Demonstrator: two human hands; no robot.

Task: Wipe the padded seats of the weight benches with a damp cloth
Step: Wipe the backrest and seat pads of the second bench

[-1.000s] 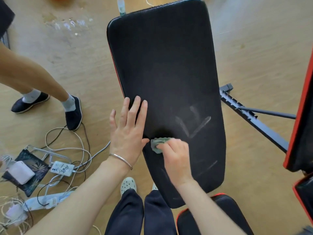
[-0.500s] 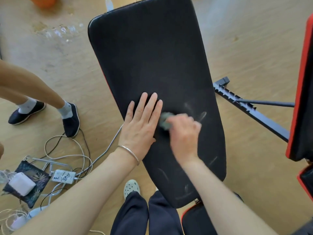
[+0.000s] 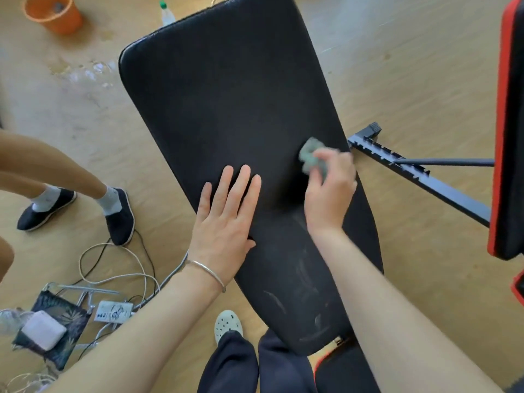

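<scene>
A long black padded bench pad (image 3: 226,95) runs from the top of the view down to my legs, with pale wipe streaks on its near end. My left hand (image 3: 224,219) lies flat on the pad's left side, fingers straight, a thin bangle on the wrist. My right hand (image 3: 330,191) grips a small bunched grey-green cloth (image 3: 310,154) and presses it on the pad close to the right edge. The hand and cloth are motion-blurred.
Another person's legs and dark shoes (image 3: 119,214) stand at the left. Tangled cables, a power strip (image 3: 113,310) and a white adapter lie bottom left. An orange bucket (image 3: 52,14) and a spray bottle (image 3: 167,14) stand at the top. A second red-edged bench (image 3: 507,123) and its metal frame (image 3: 419,174) are at the right.
My right hand has swept the cloth up and to the right across the pad, towards its right edge. My left hand has slid further up the pad and stays flat.
</scene>
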